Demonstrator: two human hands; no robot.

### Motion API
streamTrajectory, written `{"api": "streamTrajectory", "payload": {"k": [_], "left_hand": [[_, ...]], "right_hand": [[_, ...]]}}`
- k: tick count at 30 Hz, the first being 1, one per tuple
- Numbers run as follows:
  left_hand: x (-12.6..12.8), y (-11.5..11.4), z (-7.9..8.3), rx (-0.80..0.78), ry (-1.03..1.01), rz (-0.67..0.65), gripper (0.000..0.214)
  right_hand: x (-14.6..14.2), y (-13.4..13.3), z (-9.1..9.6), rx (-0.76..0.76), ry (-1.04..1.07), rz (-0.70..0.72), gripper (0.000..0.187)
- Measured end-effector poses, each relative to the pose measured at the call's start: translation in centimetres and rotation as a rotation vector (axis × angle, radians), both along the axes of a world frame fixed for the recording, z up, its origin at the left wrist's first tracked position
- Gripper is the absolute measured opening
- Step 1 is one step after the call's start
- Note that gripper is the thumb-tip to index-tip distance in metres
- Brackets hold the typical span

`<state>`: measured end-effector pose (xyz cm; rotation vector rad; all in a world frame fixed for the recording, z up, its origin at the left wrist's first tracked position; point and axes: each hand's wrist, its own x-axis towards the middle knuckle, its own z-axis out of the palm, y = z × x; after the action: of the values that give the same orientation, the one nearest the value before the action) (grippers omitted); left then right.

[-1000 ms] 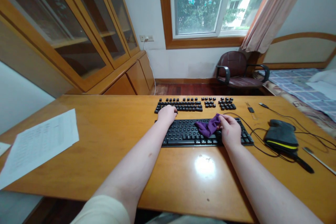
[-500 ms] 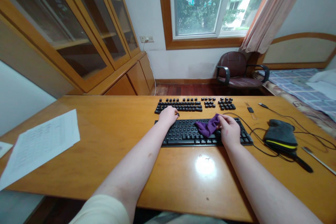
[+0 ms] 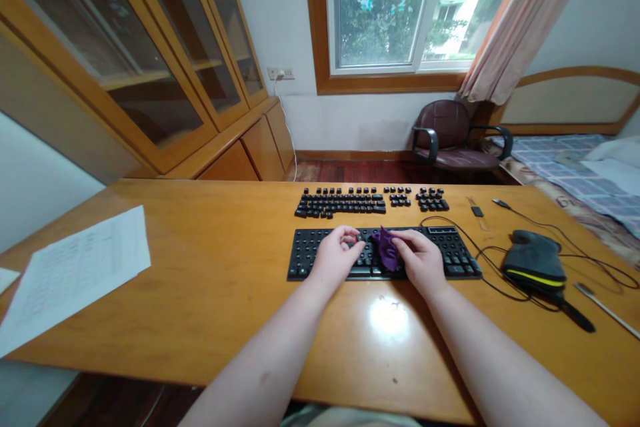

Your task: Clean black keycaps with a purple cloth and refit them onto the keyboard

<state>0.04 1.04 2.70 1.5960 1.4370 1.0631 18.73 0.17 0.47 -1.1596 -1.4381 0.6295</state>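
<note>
A black keyboard (image 3: 306, 255) lies on the wooden desk in front of me, with many of its keycaps off on the left part. My right hand (image 3: 424, 259) pinches a crumpled purple cloth (image 3: 388, 250) between thumb and fingers over the keyboard's middle. Just left of the cloth is my left hand (image 3: 340, 255), its fingers curled above the key area, thumb and forefinger a little apart. I see nothing between them. Beyond the keyboard, loose black keycaps (image 3: 343, 203) are laid out in rows like a keyboard's layout.
To the right lie a dark grey pouch-like item (image 3: 534, 259) with a yellow stripe, a keycap puller (image 3: 477, 211), a cable with a USB plug (image 3: 501, 203) and a thin white-handled tool (image 3: 607, 307). Printed sheets (image 3: 83, 270) rest at the left. A chair (image 3: 443, 137) stands beyond the desk.
My left hand has come back from the loose keycaps, moving right and nearer over the keyboard, and no longer holds a small dark keycap. My right hand and the cloth have shifted slightly left.
</note>
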Motion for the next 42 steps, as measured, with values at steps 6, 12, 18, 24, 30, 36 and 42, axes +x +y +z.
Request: {"api": "streamTrajectory", "payload": {"k": [6, 12, 18, 24, 30, 36, 42], "left_hand": [[0.7, -1.8, -0.4, 0.133, 0.174, -0.098, 0.020], [1.2, -2.2, -1.4, 0.353, 0.322, -0.183, 0.020], [1.2, -1.9, -1.8, 0.394, 0.340, -0.166, 0.019], [1.4, -1.5, -2.4, 0.390, 0.312, -0.150, 0.022], [1.3, -1.3, -2.4, 0.402, 0.238, -0.122, 0.017], [1.0, -1.3, -2.7, 0.473, 0.307, -0.184, 0.019], [0.9, -1.1, -2.6, 0.464, 0.290, -0.195, 0.019]], "right_hand": [[-1.1, -0.3, -0.5, -0.182, 0.163, 0.090, 0.017], [-1.6, -0.2, -0.6, -0.132, 0.047, 0.244, 0.014], [-1.6, 0.1, -1.3, -0.347, 0.173, 0.205, 0.027], [-1.5, 0.6, -1.1, -0.429, 0.359, 0.262, 0.033], [-1.0, 0.8, -1.2, -0.430, 0.366, 0.285, 0.028], [-1.3, 0.6, -1.2, -0.442, 0.299, 0.313, 0.041], [-1.0, 0.8, -1.2, -0.476, 0.370, 0.338, 0.037]]}}
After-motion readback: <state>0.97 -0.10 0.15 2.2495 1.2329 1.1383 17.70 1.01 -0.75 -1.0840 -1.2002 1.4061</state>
